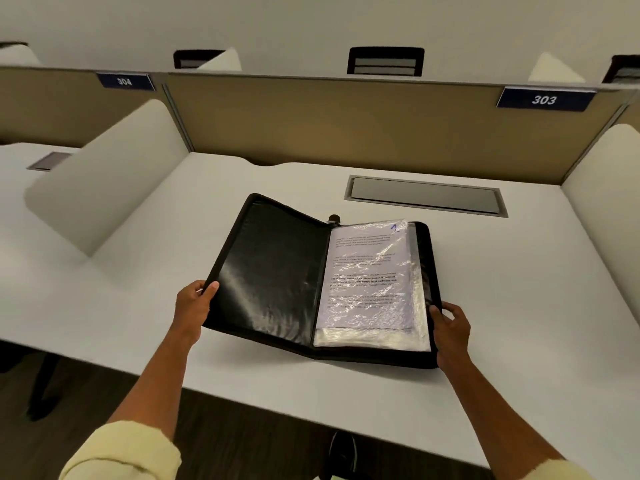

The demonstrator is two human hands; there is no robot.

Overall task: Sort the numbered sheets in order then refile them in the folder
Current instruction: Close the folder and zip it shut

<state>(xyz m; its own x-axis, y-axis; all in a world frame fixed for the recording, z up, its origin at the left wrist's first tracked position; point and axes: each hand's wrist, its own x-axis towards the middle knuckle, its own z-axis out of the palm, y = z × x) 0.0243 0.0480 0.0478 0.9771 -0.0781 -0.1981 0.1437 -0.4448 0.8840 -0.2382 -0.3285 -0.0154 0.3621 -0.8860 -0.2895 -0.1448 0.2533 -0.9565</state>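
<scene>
**Desk:** Folder (273,282), black and zip-edged, lies open on a white study-carrel desk (519,306), its near corner close to the desk's front edge. What are the hands doing?

**Photographer:** Left hand (194,303) grips the raised outer edge of the empty left cover, thumb on top. To the right, the top numbered sheet (367,271) sits inside a crinkled clear sleeve (414,299), a blue handwritten mark at its upper corner. I cannot read the number. Right hand (452,323) pinches the folder's right edge, thumb on the inside.

**Desk:** Where might this go wrong?

**Photographer:** The left cover is tilted up, not flat; let go, and it could swing shut over the pages. The sleeves look slick and wrinkled, so a sheet may snag or crease coming out, or two could slide out together. Glare on the plastic already hides the print, and a misread number would spoil the order.
</scene>
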